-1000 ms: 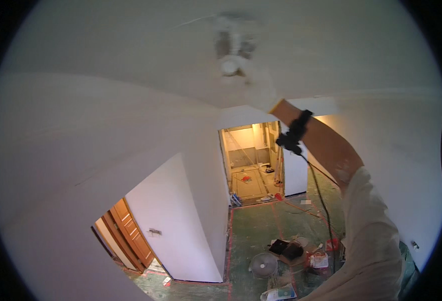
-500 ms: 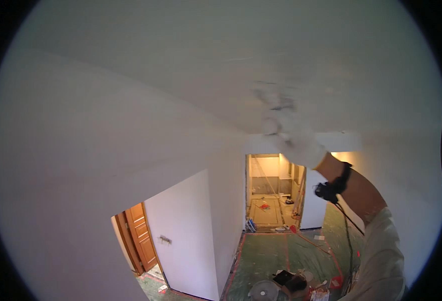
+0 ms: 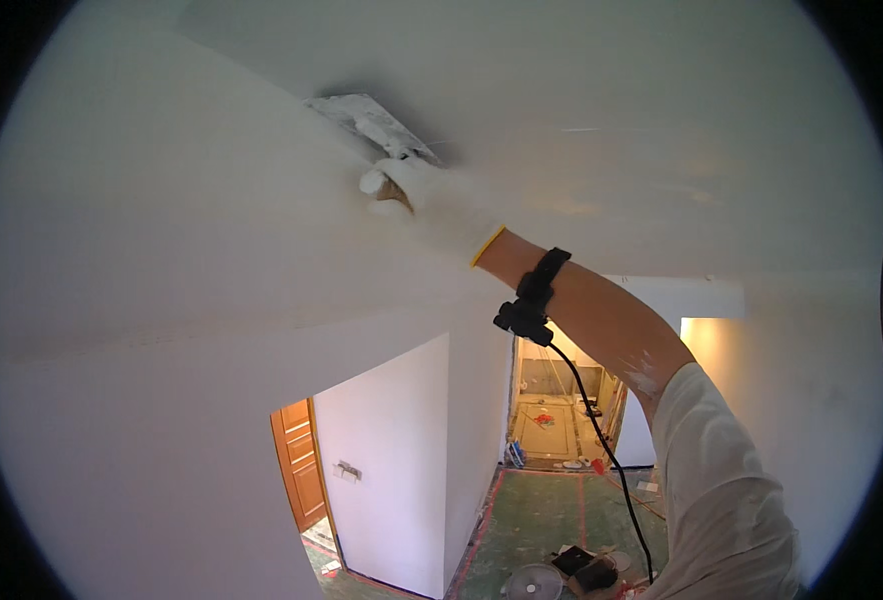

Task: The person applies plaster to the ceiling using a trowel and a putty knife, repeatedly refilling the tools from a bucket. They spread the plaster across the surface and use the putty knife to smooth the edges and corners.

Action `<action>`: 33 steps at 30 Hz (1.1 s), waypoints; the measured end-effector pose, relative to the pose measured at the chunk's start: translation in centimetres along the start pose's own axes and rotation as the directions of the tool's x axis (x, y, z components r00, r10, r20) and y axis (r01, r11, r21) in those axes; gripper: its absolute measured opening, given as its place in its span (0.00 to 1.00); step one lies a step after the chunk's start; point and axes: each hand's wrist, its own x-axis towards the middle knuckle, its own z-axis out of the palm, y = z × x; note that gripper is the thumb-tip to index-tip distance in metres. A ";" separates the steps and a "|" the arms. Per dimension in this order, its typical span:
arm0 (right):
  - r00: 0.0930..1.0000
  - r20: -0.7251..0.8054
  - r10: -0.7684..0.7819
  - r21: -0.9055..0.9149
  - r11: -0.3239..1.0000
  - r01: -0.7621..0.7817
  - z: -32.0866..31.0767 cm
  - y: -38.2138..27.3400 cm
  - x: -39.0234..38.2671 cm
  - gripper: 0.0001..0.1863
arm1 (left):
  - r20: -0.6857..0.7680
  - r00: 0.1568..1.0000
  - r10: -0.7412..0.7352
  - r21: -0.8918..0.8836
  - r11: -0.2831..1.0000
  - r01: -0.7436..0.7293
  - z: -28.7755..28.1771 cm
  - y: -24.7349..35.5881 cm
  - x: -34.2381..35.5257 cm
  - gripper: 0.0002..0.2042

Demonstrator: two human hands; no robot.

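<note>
In a white glove with a yellow cuff, my right hand [image 3: 426,200] reaches up and grips the handle of a plastering trowel [image 3: 376,122]. The flat metal blade, smeared with white plaster, lies against or very close to the ceiling [image 3: 601,90], beside the line where it meets the left wall [image 3: 141,260]. A black strap with a small device [image 3: 533,305] sits round my right forearm, and a cable runs down from it. Whitish smears mark the forearm near the sleeve. My left hand is out of view.
Green sheeting edged with red tape covers the floor [image 3: 531,510] far below. A round fan-like thing [image 3: 534,582] and dark items stand there. Ahead, a lit doorway [image 3: 551,400] opens. At lower left are a wooden door [image 3: 299,465] and a wall fitting [image 3: 346,472].
My right hand has swept the trowel left across the ceiling, from above the doorway toward the left wall. The view has shifted slightly. The blurred trowel now shows sharply.
</note>
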 end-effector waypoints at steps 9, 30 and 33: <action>0.981 -0.158 0.114 0.049 0.993 -0.107 -9.7 5.3 -6.6 0.12 | 0.154 0.987 0.047 -0.133 0.991 -0.026 1.8 8.5 2.7 0.27; 0.992 -0.055 -0.111 -0.197 0.975 0.098 -18.1 -2.2 -10.0 0.11 | -0.083 0.995 -0.050 0.439 0.895 0.081 11.3 11.8 5.4 0.21; 0.994 0.023 -0.103 0.042 0.994 0.102 -10.8 -4.4 -3.1 0.09 | -0.173 0.974 -0.145 0.199 0.964 0.178 13.7 14.9 3.7 0.18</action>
